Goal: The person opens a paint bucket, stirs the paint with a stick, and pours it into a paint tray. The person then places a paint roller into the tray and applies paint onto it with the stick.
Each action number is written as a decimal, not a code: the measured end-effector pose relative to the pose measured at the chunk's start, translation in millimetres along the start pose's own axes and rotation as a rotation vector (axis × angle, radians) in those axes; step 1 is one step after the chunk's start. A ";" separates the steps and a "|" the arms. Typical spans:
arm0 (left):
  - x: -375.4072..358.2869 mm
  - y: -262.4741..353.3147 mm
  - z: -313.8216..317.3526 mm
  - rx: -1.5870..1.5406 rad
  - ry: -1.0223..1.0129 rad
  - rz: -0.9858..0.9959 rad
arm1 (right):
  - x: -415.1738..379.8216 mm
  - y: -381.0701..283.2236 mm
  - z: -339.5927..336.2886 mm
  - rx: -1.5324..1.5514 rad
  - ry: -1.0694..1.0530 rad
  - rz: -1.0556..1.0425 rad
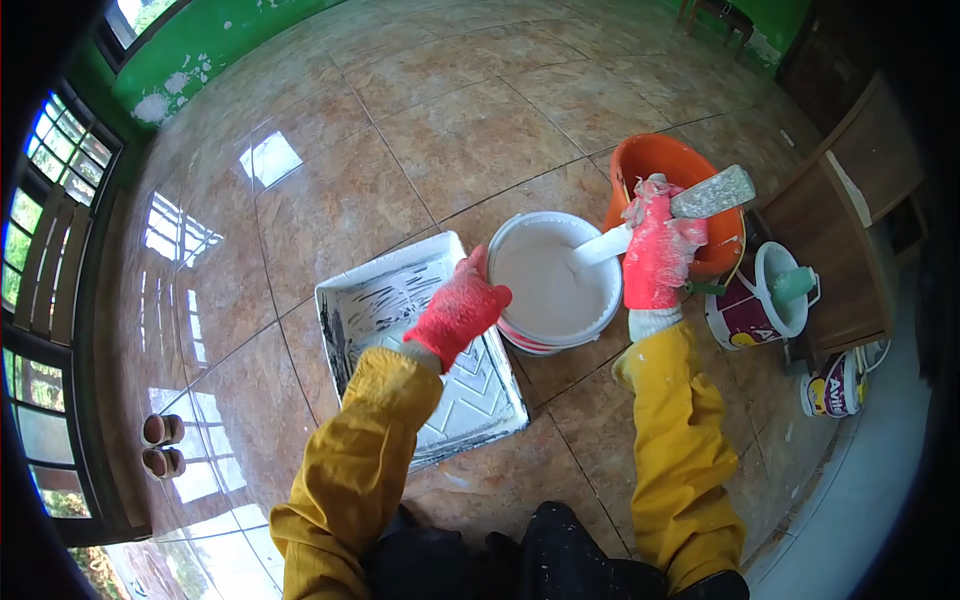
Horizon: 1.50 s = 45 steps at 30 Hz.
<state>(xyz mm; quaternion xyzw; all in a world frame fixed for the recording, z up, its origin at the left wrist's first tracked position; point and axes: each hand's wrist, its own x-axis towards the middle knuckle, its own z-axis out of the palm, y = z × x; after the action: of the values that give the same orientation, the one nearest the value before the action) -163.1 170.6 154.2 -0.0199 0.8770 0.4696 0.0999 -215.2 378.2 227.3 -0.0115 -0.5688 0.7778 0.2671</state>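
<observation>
A white bucket of paint (552,275) stands on the floor, filled with pale, whitish paint. My left hand (455,308), in a red glove, is curled at the bucket's left rim with the thumb over its edge; the fingertips are partly hidden. My right hand (662,245), also red-gloved and smeared with white, is closed around a stirring stick (715,193). The stick's coated white end slants into the paint, while its broad greyish end sticks out to the right. Under my left hand lies a paint tray (480,400) with a ridged base and dark and white smears.
Just behind my right hand is an orange bucket (640,155). To its right stand a paint pail (735,318) with a green object inside and another labelled pail (832,388). A wooden piece of furniture (840,250) borders the right side. Sandals (163,445) rest near the left windows.
</observation>
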 end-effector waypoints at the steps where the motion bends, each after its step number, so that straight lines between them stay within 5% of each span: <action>1: -3.5 6.2 3.5 0.085 0.089 0.042 | -2.1 3.1 6.7 -0.029 0.021 0.016; 3: -8.9 11.0 14.9 0.059 0.141 -0.074 | 6.9 25.1 12.7 0.145 -0.008 0.014; 9: -10.0 2.5 31.1 0.028 0.242 -0.011 | 17.9 53.2 22.2 0.269 -0.132 0.081; 15: -12.1 0.8 29.3 -0.019 0.245 -0.006 | -32.9 29.4 33.7 0.319 -0.256 0.372; 17: -9.5 -5.1 33.7 -0.041 0.326 0.035 | -31.0 2.7 25.2 0.005 -0.376 0.585; 19: -5.3 -4.2 35.9 -0.063 0.404 0.076 | -25.9 -2.8 10.5 -0.150 -0.460 0.549; 22: 3.8 4.0 45.4 -0.009 0.560 -0.042 | -5.5 25.2 -11.0 -0.308 -0.441 0.007; 26: 1.0 9.3 37.6 0.043 0.545 -0.017 | 18.5 30.9 -3.3 0.073 -0.282 0.428; 29: 0.9 11.8 33.4 0.067 0.460 -0.016 | 14.6 64.0 -0.6 0.875 -0.415 0.420; 31: 0.3 9.1 35.4 0.021 0.487 0.008 | -12.8 40.8 24.2 0.356 -0.216 0.399; 33: 0.0 5.6 38.6 0.027 0.510 0.011 | -17.1 66.6 1.8 0.211 -0.387 0.261; 34: 1.5 7.4 39.1 0.030 0.541 0.018 | -25.4 43.9 1.2 0.581 -0.534 0.463; 37: -0.6 9.4 37.1 -0.011 0.497 0.009 | -27.6 4.8 -2.5 0.489 -0.483 0.656; 39: -1.2 7.5 37.8 -0.013 0.496 0.015 | -18.9 -9.7 4.9 -0.254 -0.315 0.383; 41: 0.8 6.7 38.4 -0.016 0.502 0.027 | 4.9 8.7 -3.5 -0.286 -0.338 0.328; 45: 1.3 7.6 38.0 0.021 0.520 0.018 | 12.5 53.5 -5.2 0.522 -0.145 0.390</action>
<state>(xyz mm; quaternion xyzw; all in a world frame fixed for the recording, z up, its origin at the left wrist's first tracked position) -159.4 206.4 139.7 -0.1311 0.8781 0.4406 -0.1329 -245.8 376.9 181.3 0.0039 -0.3551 0.9325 0.0659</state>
